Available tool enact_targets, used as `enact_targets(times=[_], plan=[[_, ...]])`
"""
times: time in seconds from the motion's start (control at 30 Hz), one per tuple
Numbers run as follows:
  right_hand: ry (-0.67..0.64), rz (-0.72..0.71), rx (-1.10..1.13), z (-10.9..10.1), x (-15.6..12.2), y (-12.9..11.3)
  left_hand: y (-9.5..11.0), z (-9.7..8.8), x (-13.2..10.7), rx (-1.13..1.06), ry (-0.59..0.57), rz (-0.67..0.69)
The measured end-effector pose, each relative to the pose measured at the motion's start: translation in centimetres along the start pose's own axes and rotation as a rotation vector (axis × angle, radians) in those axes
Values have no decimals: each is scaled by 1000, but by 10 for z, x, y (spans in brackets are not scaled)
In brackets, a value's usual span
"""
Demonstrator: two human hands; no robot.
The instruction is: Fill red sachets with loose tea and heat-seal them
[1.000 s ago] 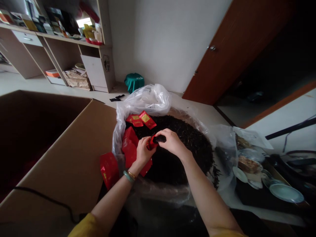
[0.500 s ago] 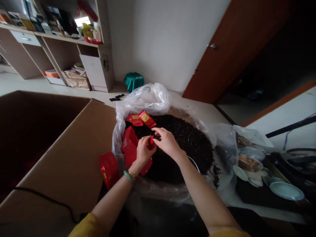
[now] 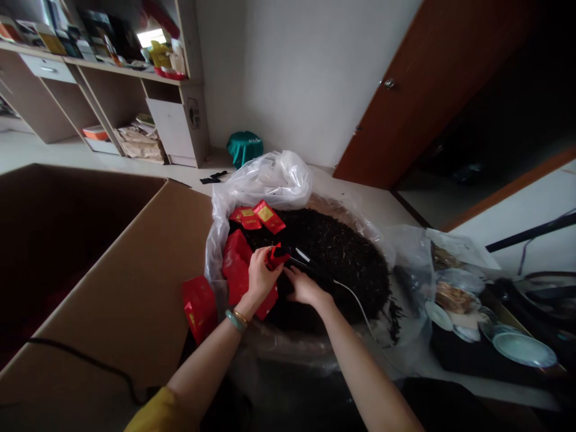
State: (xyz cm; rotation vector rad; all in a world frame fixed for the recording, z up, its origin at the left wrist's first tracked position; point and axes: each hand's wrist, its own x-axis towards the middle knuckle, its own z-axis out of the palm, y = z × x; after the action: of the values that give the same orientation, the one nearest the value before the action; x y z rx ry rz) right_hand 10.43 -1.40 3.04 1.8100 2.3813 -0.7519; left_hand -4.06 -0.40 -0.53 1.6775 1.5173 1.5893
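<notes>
A small red packet (image 3: pixel 279 257) is pinched in my left hand (image 3: pixel 262 273), its mouth turned up and to the right. My right hand (image 3: pixel 306 289) is low over dark dried leaves (image 3: pixel 346 240), its thumb and fingers apart; the tips are partly lost against the dark. Just beyond its fingers, a slim black device (image 3: pixel 312 269) with a pale strip lies on the leaves, a white cord (image 3: pixel 360 306) running from it. Below my left hand is a larger red bag (image 3: pixel 236 264). Several red packets (image 3: pixel 269 216) with gold labels lie at the back of the leaves.
A clear plastic bag (image 3: pixel 288 171) surrounds the leaves. To the left stands a big open cardboard box (image 3: pixel 112 282), with a red pouch (image 3: pixel 199 309) beside it. Jars and lids (image 3: pixel 454 294) are at the right. A desk (image 3: pixel 173 129) and brown door (image 3: pixel 405 78) stand behind.
My right hand has moved away from the packet's mouth, down to the leaves. The black device and more of its cord now show. My left hand still holds the packet.
</notes>
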Motion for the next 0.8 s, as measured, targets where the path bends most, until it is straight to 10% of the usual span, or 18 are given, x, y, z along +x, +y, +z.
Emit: enact_targets(times=[0.27,0.53,0.8], plan=[[118,9,31,17,1,-4,0,0,0,-2,-3,-24],[611,-153,454,-51,-14,1,0,-1,1,19,-32,-29],[641,-283,571,-72,-6,-37,-2,0,0,14,-20,-6]])
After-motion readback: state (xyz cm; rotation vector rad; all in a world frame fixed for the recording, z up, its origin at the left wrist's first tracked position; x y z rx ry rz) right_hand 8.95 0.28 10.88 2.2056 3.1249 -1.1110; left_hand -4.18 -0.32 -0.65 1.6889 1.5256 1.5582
